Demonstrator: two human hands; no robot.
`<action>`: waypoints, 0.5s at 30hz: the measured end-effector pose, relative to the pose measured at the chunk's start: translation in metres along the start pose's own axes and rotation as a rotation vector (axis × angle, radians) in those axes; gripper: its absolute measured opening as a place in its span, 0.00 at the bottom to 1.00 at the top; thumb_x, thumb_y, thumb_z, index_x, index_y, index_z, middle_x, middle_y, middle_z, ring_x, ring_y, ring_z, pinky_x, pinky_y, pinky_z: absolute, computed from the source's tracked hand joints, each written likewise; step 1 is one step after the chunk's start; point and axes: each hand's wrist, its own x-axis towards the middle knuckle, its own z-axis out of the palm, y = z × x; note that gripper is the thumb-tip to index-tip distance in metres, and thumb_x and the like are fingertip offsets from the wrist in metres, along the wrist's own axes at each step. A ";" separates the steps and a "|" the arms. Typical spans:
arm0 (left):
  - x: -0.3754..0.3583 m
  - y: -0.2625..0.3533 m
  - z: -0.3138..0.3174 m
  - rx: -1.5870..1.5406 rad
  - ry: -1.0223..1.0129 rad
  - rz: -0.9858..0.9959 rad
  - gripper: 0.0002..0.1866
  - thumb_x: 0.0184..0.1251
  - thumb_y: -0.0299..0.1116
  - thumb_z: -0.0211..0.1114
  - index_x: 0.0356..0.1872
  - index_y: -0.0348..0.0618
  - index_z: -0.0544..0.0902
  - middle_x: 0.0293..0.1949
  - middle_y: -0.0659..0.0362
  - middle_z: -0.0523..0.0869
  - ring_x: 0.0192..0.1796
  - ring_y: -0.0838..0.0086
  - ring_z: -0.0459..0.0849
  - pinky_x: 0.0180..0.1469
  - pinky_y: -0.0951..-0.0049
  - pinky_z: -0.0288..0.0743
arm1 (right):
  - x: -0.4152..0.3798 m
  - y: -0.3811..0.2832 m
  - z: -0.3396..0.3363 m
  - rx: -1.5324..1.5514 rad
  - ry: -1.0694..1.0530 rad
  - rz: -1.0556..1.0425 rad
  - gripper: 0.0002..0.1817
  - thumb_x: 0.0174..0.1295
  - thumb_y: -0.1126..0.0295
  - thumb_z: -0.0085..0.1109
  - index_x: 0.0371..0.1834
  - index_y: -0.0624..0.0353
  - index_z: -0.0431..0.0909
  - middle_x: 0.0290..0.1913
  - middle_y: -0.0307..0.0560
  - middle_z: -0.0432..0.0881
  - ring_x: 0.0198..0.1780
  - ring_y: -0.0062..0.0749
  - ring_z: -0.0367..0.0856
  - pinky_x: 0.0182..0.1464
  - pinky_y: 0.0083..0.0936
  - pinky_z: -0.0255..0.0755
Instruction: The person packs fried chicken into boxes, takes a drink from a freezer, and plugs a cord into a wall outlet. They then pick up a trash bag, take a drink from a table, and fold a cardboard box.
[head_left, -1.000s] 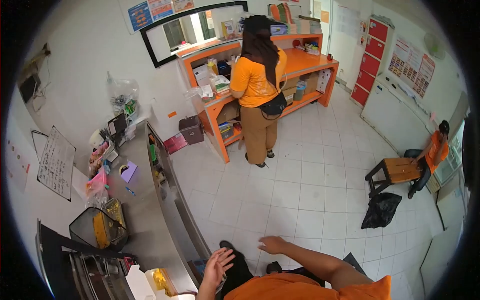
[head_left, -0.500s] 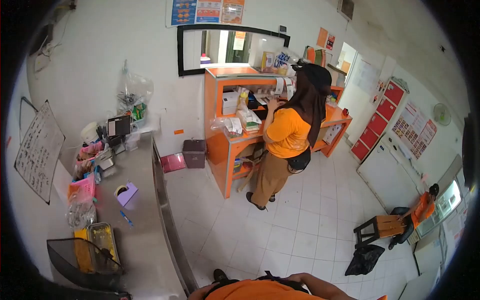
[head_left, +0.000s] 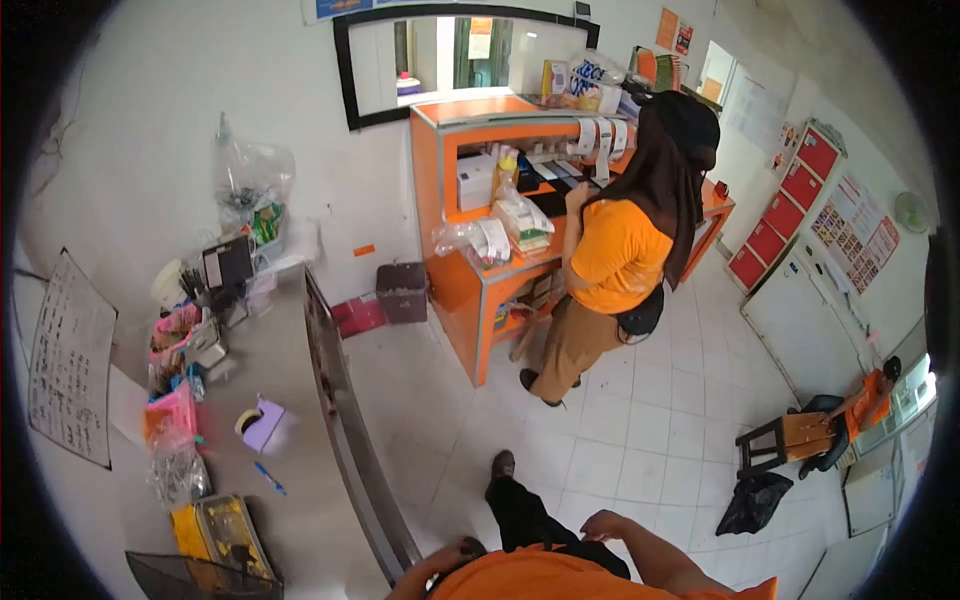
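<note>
At the bottom edge, my left hand hangs beside my orange shirt, close to the steel counter's front edge. Its fingers look loosely stretched and a dark shape, perhaps a shoe, shows behind them. My right hand is out to the other side of my body, over the floor, fingers loosely bent and apart. Nothing shows in either hand. One dark-trousered leg reaches forward, its shoe on the tiles.
The steel counter on the left bears a purple tape dispenser, a blue pen and trays. A co-worker stands at the orange desk. Right lie a wooden stool, a black bag and a seated person.
The view has moved forward toward the desk. My leg now reaches ahead, and both hands have come into clearer view beside my body. The co-worker's arm is lower at the desk.
</note>
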 end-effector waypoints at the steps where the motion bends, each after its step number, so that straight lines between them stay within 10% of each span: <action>1: -0.001 -0.009 -0.003 -0.058 0.020 -0.076 0.33 0.70 0.49 0.62 0.70 0.39 0.72 0.65 0.47 0.79 0.69 0.59 0.75 0.72 0.62 0.65 | -0.005 -0.024 0.000 0.139 0.142 -0.004 0.28 0.64 0.54 0.67 0.66 0.51 0.76 0.59 0.49 0.84 0.58 0.36 0.83 0.55 0.41 0.80; 4: -0.009 0.001 -0.030 -0.131 0.147 -0.331 0.32 0.71 0.50 0.61 0.69 0.39 0.73 0.64 0.49 0.80 0.68 0.61 0.76 0.71 0.63 0.66 | 0.064 -0.040 -0.025 0.353 0.096 0.166 0.34 0.66 0.42 0.62 0.67 0.53 0.75 0.58 0.46 0.86 0.50 0.36 0.84 0.53 0.40 0.80; 11: -0.023 0.041 -0.135 -0.124 0.441 -0.588 0.30 0.73 0.50 0.60 0.68 0.40 0.74 0.62 0.52 0.83 0.66 0.65 0.77 0.69 0.65 0.69 | 0.169 -0.034 -0.127 0.357 -0.489 0.050 0.26 0.67 0.67 0.59 0.67 0.64 0.73 0.67 0.54 0.79 0.63 0.43 0.81 0.67 0.43 0.75; 15: -0.009 0.059 -0.203 0.009 0.477 -0.607 0.29 0.74 0.50 0.59 0.67 0.40 0.75 0.60 0.54 0.84 0.65 0.68 0.78 0.67 0.65 0.70 | 0.236 -0.061 -0.191 -0.309 -0.044 0.058 0.27 0.68 0.62 0.62 0.67 0.64 0.72 0.65 0.53 0.81 0.58 0.43 0.85 0.63 0.49 0.77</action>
